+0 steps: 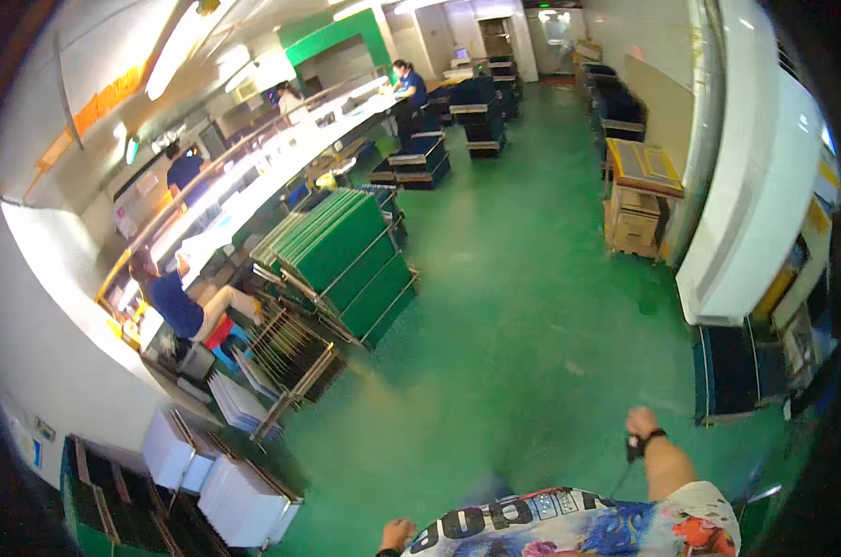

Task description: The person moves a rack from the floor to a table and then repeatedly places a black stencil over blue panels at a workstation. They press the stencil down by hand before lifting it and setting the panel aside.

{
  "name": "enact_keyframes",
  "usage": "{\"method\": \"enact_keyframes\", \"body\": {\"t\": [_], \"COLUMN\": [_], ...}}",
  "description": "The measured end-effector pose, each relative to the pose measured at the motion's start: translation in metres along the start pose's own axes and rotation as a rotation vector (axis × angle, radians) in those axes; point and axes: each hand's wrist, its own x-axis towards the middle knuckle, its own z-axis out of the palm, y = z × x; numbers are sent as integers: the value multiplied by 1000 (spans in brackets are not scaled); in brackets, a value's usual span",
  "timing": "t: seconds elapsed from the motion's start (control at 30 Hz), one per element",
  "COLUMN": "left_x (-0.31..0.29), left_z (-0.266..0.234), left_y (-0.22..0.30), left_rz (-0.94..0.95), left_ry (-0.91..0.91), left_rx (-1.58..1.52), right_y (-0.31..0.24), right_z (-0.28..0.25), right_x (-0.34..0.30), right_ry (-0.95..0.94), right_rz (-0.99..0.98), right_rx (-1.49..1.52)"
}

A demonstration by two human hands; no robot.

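Note:
My right hand [641, 423] hangs in front of me on the right, fingers curled in a loose fist, a black band round the wrist. Nothing shows in it. Low at the bottom edge, my left hand [399, 535] is also loosely curled, with a dark band at the wrist and nothing visible in its fingers. Both hands are over the green floor [495, 371], touching nothing. Nearest to my right hand is a dark crate stack [729, 371] by the right wall. Left of my left hand stand white panels [244, 501] in a rack.
A rack of green boards [346, 269] stands left of the aisle, with an emptier wire rack [295, 357] before it. Several people sit along a lit bench [244, 209]. Dark crates [420, 162] stand farther off. On the right are a small table [645, 172] and a white machine [750, 186].

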Motion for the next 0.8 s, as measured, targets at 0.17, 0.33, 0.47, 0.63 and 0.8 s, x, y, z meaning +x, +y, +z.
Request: {"method": "enact_keyframes", "body": {"t": [0.17,0.33,0.47,0.63,0.8], "left_x": [66,145,226,371,466], "left_z": [24,11,32,22,83], "left_y": [-7,50,159,387,543], "left_rz": [433,509,138,227,97], "left_ry": [19,121,-191,46,206], "left_rx": [1050,1058,1082,1180,-209], "right_y": [-146,-119,47,12,59], "right_z": [-151,-135,6,61,46], "right_x": [203,257,207,161,299], "right_ry": [-50,-323,-444,-385,48], "right_rz": [179,179,498,332,-19], "right_rx": [1407,1389,2086,246,-220]}}
